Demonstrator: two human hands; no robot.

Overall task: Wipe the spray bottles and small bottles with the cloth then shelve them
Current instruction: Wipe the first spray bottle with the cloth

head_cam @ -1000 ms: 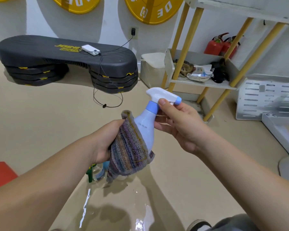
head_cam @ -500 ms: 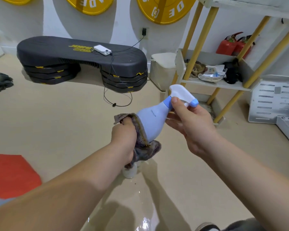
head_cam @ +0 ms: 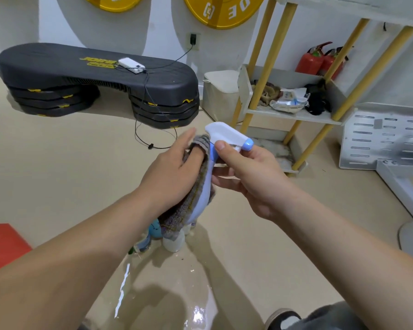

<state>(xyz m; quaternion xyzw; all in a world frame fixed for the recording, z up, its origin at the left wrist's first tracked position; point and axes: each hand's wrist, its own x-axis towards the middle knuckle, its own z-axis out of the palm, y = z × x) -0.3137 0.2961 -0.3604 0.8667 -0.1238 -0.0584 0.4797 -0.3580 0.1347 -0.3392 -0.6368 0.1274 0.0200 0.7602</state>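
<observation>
My right hand (head_cam: 246, 172) grips the neck of a pale blue spray bottle (head_cam: 204, 196) with a white trigger head (head_cam: 227, 134), held tilted in the air. Against the bottle's left side my left hand (head_cam: 174, 177) presses a grey striped cloth (head_cam: 188, 206), fingers wrapped into the fabric. Below them on the floor stand more small bottles: a white one (head_cam: 174, 242) and a bluish one (head_cam: 144, 242), partly hidden by the cloth. The low shelf (head_cam: 293, 115) with yellow legs stands to the right.
A black stepper platform (head_cam: 93, 75) with a white power bank (head_cam: 131, 65) and trailing cable sits at the back left. Red fire extinguishers (head_cam: 312, 59) stand behind the shelf. A white perforated panel (head_cam: 384, 136) lies right. A red mat (head_cam: 3, 244) is at left. The floor looks wet and shiny.
The bottle has swung from tilted to nearly upright. My left hand slid the cloth up from the bottle's base along its side toward the neck.
</observation>
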